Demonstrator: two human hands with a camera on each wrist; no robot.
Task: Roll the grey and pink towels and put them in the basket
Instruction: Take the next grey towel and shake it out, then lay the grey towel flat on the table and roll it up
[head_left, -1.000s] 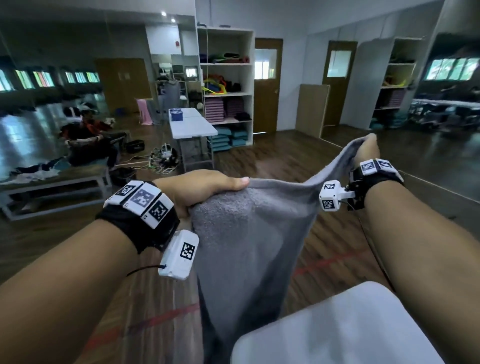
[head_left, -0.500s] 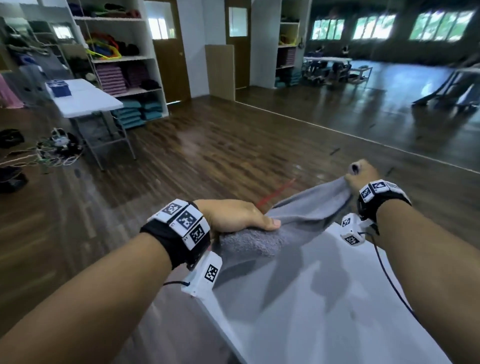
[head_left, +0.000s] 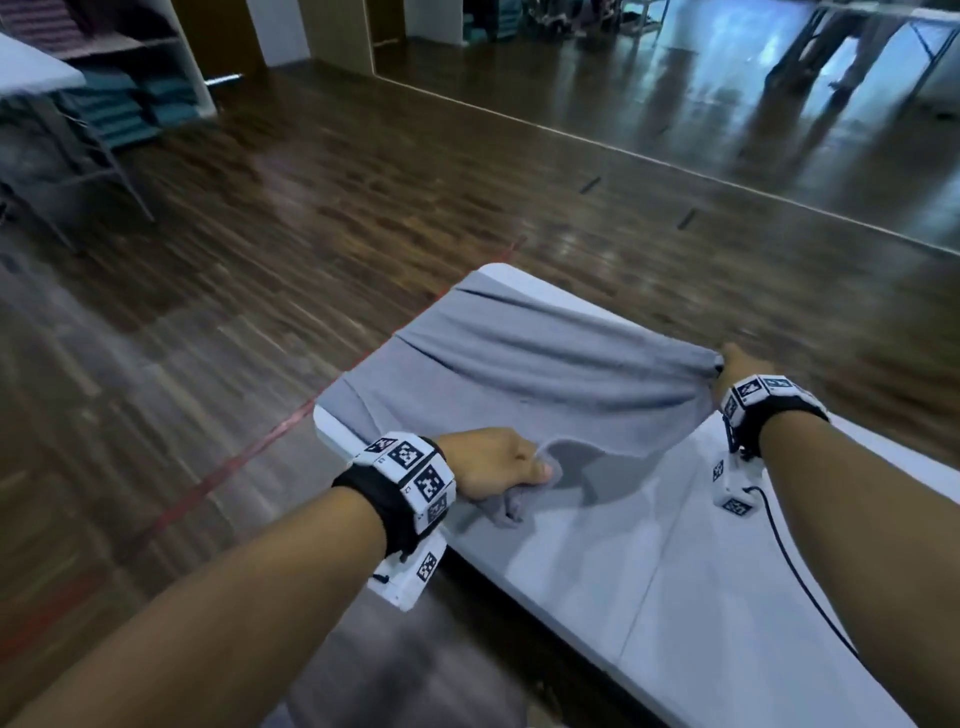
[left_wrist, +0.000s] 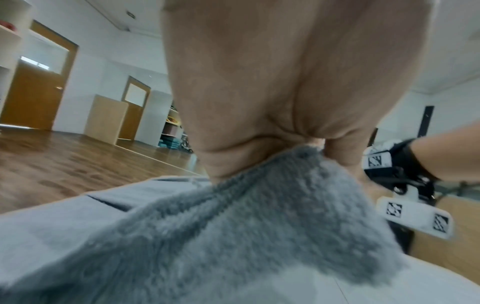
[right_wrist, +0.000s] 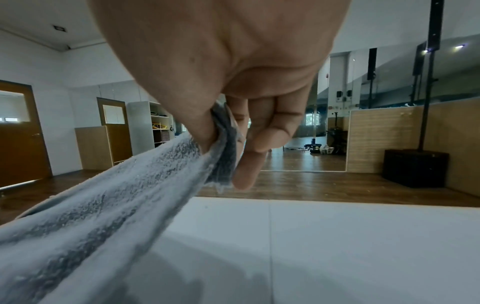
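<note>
On the white table, left hand and right hand each grip grey towel corners, fingertips seemingly hidden.

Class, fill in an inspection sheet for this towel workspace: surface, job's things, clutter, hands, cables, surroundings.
Surface: white table, its far end covered by the towel.
Job's things: grey towel spread and wrinkled, near edge lifted; pink towel and basket not seen.
Clutter: nothing seen on the table.
Hands: left hand grips the towel's near corner; right hand pinches the other corner.
Cables: black cable runs from the right wrist camera.
Surroundings: dark wooden floor; shelf with folded teal items.
</note>
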